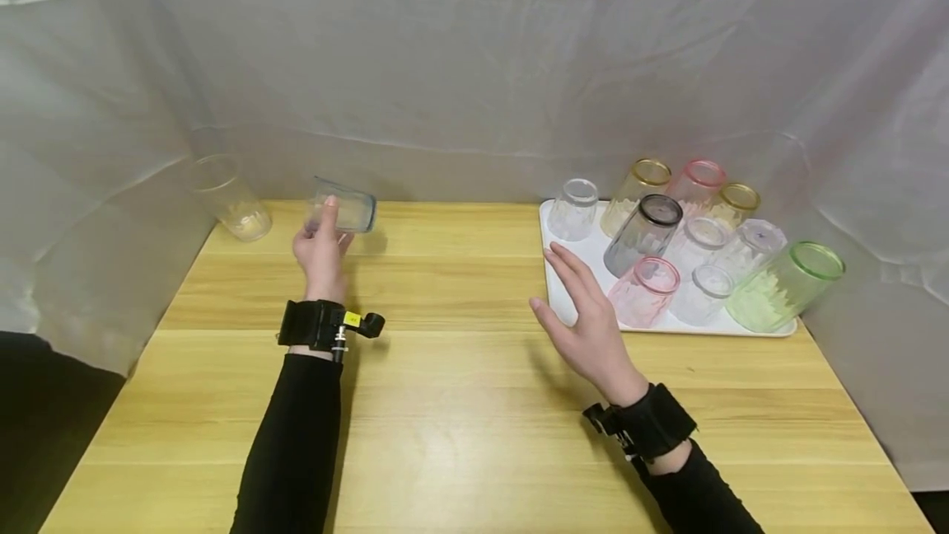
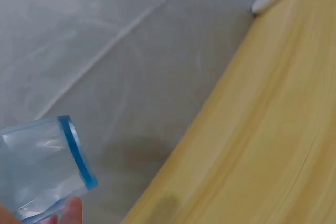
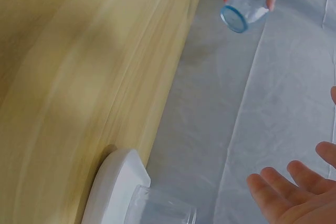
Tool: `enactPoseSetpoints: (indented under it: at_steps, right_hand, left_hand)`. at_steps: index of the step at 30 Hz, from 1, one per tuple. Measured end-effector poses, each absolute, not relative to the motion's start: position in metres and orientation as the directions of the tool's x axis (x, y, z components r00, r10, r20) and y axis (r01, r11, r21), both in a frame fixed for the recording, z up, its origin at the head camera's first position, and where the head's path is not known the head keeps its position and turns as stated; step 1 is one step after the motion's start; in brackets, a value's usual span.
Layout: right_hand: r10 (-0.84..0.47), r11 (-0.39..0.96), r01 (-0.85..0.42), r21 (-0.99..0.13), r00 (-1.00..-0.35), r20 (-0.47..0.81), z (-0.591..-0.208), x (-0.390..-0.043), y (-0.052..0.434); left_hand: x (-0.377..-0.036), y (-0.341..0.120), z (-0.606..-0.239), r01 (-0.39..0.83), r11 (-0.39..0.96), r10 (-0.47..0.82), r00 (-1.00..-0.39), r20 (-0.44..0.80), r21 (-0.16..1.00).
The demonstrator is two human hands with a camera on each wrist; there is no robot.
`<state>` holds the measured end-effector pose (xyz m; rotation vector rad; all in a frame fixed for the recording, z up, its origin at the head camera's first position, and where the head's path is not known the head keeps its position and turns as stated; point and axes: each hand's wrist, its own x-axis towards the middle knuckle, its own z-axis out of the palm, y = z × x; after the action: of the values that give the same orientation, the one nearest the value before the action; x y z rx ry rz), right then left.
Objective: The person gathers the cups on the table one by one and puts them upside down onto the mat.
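Note:
My left hand (image 1: 321, 252) grips a clear drinking glass with a blue rim (image 1: 356, 211) above the far left of the table. The glass lies tilted on its side in the air, its blue rim pointing right. In the left wrist view the glass (image 2: 42, 163) shows at the lower left, with fingertips (image 2: 72, 212) under it. My right hand (image 1: 593, 332) hovers by the left edge of a white tray (image 1: 558, 287), fingers extended and holding nothing. From the right wrist, its spread fingers (image 3: 310, 179) appear at the lower right.
Upside-down glasses crowd the tray, among them a grey one (image 1: 643, 237), a pink one (image 1: 643, 295) and a tall green one (image 1: 782, 291). A tall clear glass (image 1: 239, 204) stands alone at the far left corner. Pale curtains (image 1: 460, 81) enclose the wooden table (image 1: 445, 402).

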<state>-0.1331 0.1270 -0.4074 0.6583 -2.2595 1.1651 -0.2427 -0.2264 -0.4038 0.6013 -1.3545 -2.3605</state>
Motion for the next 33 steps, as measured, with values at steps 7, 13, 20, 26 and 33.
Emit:
enactPoseSetpoints:
  at_steps: [7, 13, 20, 26, 33]
  right_hand:
    - [-0.186, 0.494, -0.633, -0.596, -0.747, 0.639, -0.406, -0.135, 0.122]
    - [-0.18, 0.458, -0.654, -0.602, -0.732, 0.658, -0.404, -0.137, 0.115]
    - [-0.187, 0.414, -0.694, -0.589, -0.699, 0.691, -0.4, -0.139, 0.105]
    - [-0.2, 0.388, -0.728, -0.566, -0.666, 0.719, -0.398, -0.14, 0.095]
    - [-0.219, 0.381, -0.754, -0.536, -0.636, 0.74, -0.393, -0.143, 0.087]
  left_hand:
    - [-0.224, -0.203, -0.395, 0.055, -0.623, -0.342, -0.916, -0.208, 0.78]
    - [-0.206, -0.18, -0.386, -0.005, -0.686, -0.206, -0.958, -0.201, 0.728]
    - [-0.188, -0.157, -0.383, -0.077, -0.724, -0.066, -0.982, -0.179, 0.686]
    - [-0.174, -0.137, -0.383, -0.146, -0.743, 0.043, -0.984, -0.171, 0.653]
    - [-0.16, -0.117, -0.385, -0.231, -0.717, 0.151, -0.972, -0.177, 0.657]
